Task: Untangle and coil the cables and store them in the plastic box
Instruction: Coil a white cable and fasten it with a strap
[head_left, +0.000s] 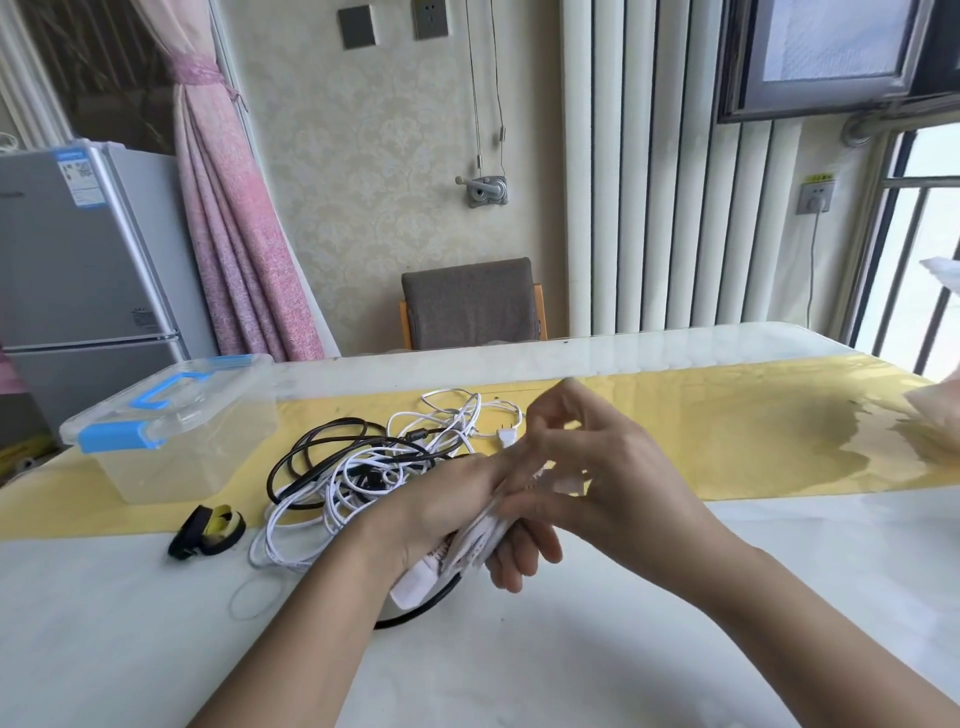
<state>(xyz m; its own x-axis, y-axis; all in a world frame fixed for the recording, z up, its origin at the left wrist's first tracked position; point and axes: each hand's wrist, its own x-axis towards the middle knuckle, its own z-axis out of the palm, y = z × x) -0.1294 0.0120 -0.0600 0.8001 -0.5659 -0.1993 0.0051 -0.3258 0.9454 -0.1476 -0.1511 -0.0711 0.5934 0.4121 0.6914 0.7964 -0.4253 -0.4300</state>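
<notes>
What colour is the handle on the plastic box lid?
The handle is blue; head view.

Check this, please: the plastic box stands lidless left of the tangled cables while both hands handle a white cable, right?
No: the head view shows the plastic box with its lid on. It stands left of the tangled cables while left hand and right hand handle a white cable.

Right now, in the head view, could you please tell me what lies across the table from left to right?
plastic box → tangle of cables → left hand, gripping a white cable bundle → right hand → crumpled bag at the right edge.
</notes>
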